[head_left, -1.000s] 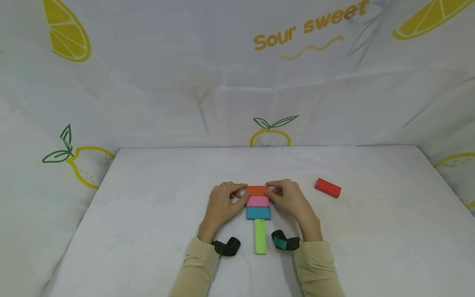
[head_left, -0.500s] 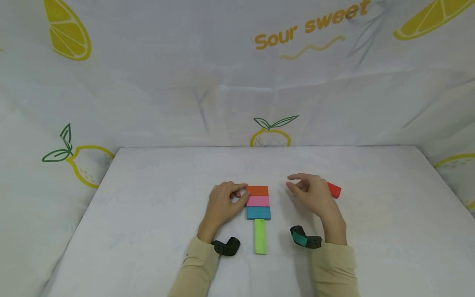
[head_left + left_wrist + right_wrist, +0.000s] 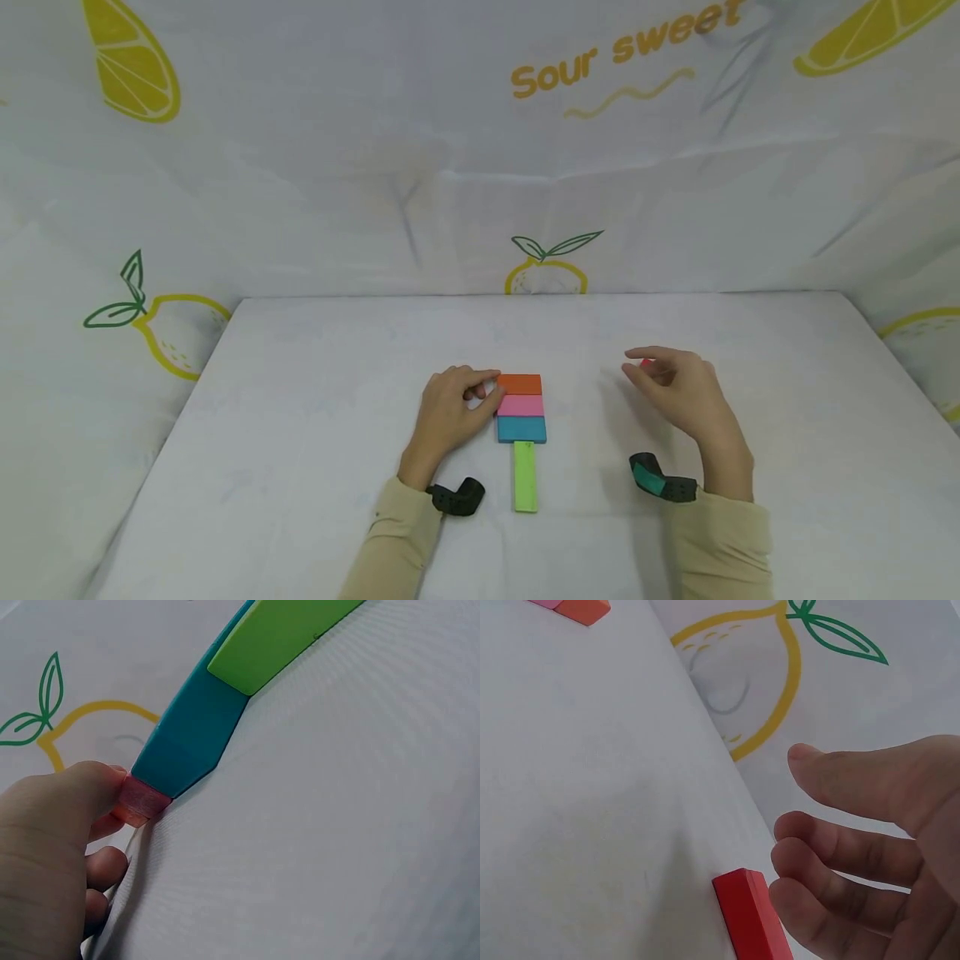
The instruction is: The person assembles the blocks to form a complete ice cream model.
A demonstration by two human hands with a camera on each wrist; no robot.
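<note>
In the head view, my left hand (image 3: pixel 450 417) stays at the left end of the orange block (image 3: pixel 520 384), its index finger and thumb pinching that end. The thumb also lies by the end of the pink block (image 3: pixel 521 406). Below these, the blue block (image 3: pixel 522 429) and an upright lime-green block (image 3: pixel 525 477) continue the row. My right hand (image 3: pixel 682 387) hovers over the red block, thumb and fingers parted with nothing between them. Mostly hidden in the head view, the red block (image 3: pixel 754 915) shows below the fingers in the right wrist view.
A white cloth covers the table (image 3: pixel 322 400). Behind it rises a white backdrop (image 3: pixel 337 200) printed with lemons and lettering. A black wrist strap (image 3: pixel 457 497) is on the left wrist, and a black and green one (image 3: pixel 663 479) on the right.
My right hand has let go of the orange block's right end and moved right, over the red block. My left hand and the row of blocks have stayed put.
</note>
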